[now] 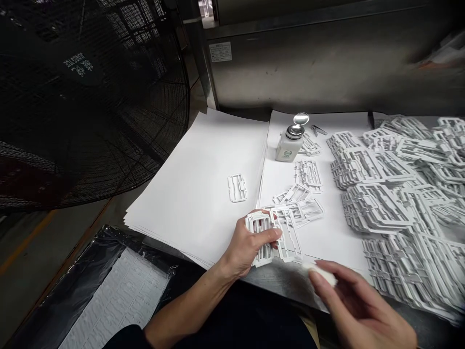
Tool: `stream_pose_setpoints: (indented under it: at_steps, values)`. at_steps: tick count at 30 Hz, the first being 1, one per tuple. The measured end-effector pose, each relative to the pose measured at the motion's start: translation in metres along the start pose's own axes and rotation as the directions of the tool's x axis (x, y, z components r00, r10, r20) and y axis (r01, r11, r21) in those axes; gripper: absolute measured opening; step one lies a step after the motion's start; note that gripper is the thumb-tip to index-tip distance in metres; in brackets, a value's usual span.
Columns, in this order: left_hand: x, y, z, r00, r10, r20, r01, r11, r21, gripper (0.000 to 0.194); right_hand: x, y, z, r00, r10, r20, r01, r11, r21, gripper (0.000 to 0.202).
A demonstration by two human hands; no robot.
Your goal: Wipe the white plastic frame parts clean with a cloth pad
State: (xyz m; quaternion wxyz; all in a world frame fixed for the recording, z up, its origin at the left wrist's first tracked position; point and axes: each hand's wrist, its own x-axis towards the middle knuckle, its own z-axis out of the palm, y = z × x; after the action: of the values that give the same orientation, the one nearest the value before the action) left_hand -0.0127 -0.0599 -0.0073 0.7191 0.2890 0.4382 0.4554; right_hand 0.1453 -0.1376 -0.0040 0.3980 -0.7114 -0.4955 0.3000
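Observation:
My left hand (242,248) is closed around several thin white plastic frames (260,224). One more frame (288,237) is fanned out to the right of that bundle, pinched under my thumb. My right hand (358,303) sits lower right, thumb and fingers pressed on a small white wad (324,274) that looks like cotton; it is slightly blurred. The wad is apart from the fanned frame's lower corner. Just beyond my left hand, loose white frames (312,209) lie overlapping on white paper. A single frame (237,188) lies by itself farther left.
A white pump bottle (289,147) with its metal lid raised stands behind, with nail clippers (318,130) beside it. Large piles of white frames (378,206) fill the right side. Paper sheets (203,165) cover the left. A big black fan (90,97) looms at left, above a black-lined container (112,300).

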Motion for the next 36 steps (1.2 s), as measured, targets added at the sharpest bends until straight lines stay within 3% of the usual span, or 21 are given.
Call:
stream_pose_setpoints:
  at_steps: [2, 4, 5, 10, 12, 14, 16, 18, 21, 24, 28, 31, 36]
  values:
    - [-0.002, 0.000, 0.002, 1.000, 0.014, 0.001, -0.014, 1.000, -0.005, 0.028, -0.004, -0.006, 0.008, 0.947, -0.321, -0.034, 0.318, 0.945, -0.074, 0.014]
    - [-0.004, 0.000, 0.002, 1.000, 0.022, -0.005, -0.022, 1.000, -0.004, 0.028, -0.004, -0.008, 0.014, 0.863, -0.500, -0.070, 0.489, 0.863, -0.129, 0.013]
    - [-0.004, 0.001, 0.002, 1.000, 0.022, -0.008, -0.022, 1.000, 0.002, 0.028, -0.003, -0.008, 0.015, 0.857, -0.506, -0.101, 0.487, 0.858, -0.163, 0.014]
    - [-0.007, 0.000, 0.001, 1.000, 0.026, -0.005, -0.026, 0.999, 0.023, 0.028, -0.004, -0.009, 0.013, 0.919, -0.330, -0.215, 0.276, 0.930, -0.244, 0.010]
    - [-0.008, -0.001, 0.003, 0.999, 0.049, -0.020, -0.048, 0.998, 0.028, 0.028, -0.005, -0.013, 0.015, 0.900, -0.391, -0.192, 0.350, 0.912, -0.215, 0.013]
    - [-0.009, -0.002, 0.004, 0.997, 0.066, -0.034, -0.065, 0.997, 0.035, 0.028, -0.005, -0.015, 0.019, 0.852, -0.498, -0.162, 0.468, 0.863, -0.190, 0.016]
    - [-0.010, -0.002, 0.004, 0.997, 0.072, -0.031, -0.071, 0.997, 0.033, 0.028, -0.003, -0.015, 0.020, 0.832, -0.527, -0.172, 0.489, 0.844, -0.218, 0.015]
    - [-0.010, -0.001, 0.002, 0.998, 0.061, -0.012, -0.061, 0.998, 0.019, 0.027, 0.000, -0.011, 0.016, 0.875, -0.437, -0.208, 0.380, 0.886, -0.264, 0.010]
    - [-0.008, -0.002, -0.002, 1.000, 0.022, 0.010, -0.022, 1.000, -0.007, 0.026, 0.002, -0.004, 0.005, 0.946, -0.192, -0.260, 0.131, 0.963, -0.236, 0.017]
    - [-0.007, -0.004, -0.003, 1.000, -0.011, 0.009, 0.012, 1.000, -0.027, 0.027, -0.002, 0.001, 0.000, 0.958, -0.057, -0.281, 0.012, 0.987, -0.160, 0.026]
    - [-0.006, -0.005, -0.002, 0.999, -0.023, 0.027, 0.024, 0.999, -0.038, 0.026, -0.002, 0.001, 0.003, 0.964, -0.200, -0.176, 0.173, 0.972, -0.158, 0.023]
    - [-0.007, -0.003, -0.002, 0.994, -0.057, 0.094, 0.060, 0.998, -0.025, 0.024, 0.007, 0.001, 0.005, 0.926, -0.312, -0.212, 0.276, 0.944, -0.183, 0.019]
    - [-0.009, -0.003, -0.001, 0.983, -0.082, 0.167, 0.084, 0.997, -0.001, 0.026, 0.027, -0.005, 0.002, 0.896, -0.393, -0.205, 0.351, 0.912, -0.215, 0.021]
